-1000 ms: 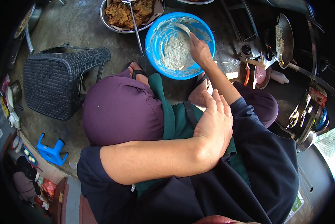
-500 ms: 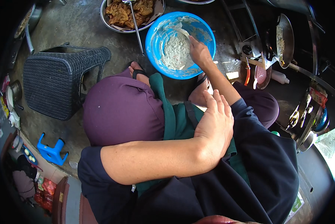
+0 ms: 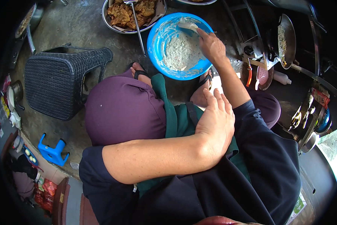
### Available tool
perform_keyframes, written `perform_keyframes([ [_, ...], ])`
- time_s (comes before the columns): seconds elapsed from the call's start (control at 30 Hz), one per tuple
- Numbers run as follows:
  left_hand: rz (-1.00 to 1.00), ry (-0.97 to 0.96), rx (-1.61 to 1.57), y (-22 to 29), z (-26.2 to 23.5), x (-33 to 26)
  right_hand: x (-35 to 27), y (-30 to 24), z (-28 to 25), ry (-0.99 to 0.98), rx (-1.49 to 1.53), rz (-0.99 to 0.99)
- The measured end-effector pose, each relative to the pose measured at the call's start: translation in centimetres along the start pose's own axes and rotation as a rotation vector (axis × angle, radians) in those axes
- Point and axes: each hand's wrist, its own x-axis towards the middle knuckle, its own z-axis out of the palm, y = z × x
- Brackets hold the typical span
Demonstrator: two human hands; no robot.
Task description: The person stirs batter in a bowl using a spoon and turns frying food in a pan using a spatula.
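Note:
A blue plastic basin point(image 3: 156, 63) with pale, thick batter point(image 3: 180, 50) inside stands on the floor in front of my feet. My right hand point(image 3: 213, 48) is closed around the handle of a batter-coated spatula point(image 3: 188, 25) at the basin's right side. The spatula's pale blade lies near the far inner wall, above the main pool of batter; its exact shape is partly hidden by the coating. Across my lap rests my left forearm. My left hand point(image 3: 217, 122) lies against my right upper arm, fingers stretched out and holding nothing.
Beyond the basin, a metal bowl point(image 3: 105, 23) holds fried pieces and a long-handled metal utensil point(image 3: 138, 33). A black woven-pattern stool point(image 3: 50, 84) and a small blue stool point(image 3: 54, 152) are at the left. On the right are a wok point(image 3: 290, 41), a burner and a pink strainer point(image 3: 262, 75).
My right hand has moved a little away from me and to the right. The spatula's blade has shifted from the batter toward the basin's far wall. My left hand has stayed in place.

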Motion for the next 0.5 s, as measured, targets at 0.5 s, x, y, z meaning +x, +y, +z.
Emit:
perform_keyframes([
  [0.5, -0.514, 0.413, 0.04, -12.0, -1.6, 2.7, -6.8, 2.0, -7.3, 0.138, 0.448, -0.04],
])
